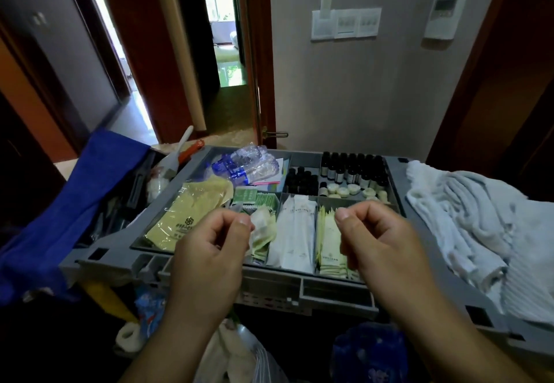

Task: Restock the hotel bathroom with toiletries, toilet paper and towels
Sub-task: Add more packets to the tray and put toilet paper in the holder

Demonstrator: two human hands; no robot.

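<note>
A grey housekeeping cart tray (302, 286) with compartments stands in front of me. It holds pale green packets (329, 238), white sachets (295, 232), small green boxes (260, 201), a yellow-green bag (192, 211), dark little bottles (350, 169) and round soaps (344, 190). My left hand (209, 250) hovers over the tray's front with fingers curled, nothing plainly held. My right hand (380, 238) hovers above the green packets, fingers curled too, holding nothing visible. White towels (467, 220) lie piled on the cart's right end.
Crushed plastic water bottles (248, 163) lie at the tray's back. A blue cloth (69, 202) hangs over the cart's left side. An open wooden door (257, 52) and a corridor lie beyond. Bags hang below the cart front (233, 349).
</note>
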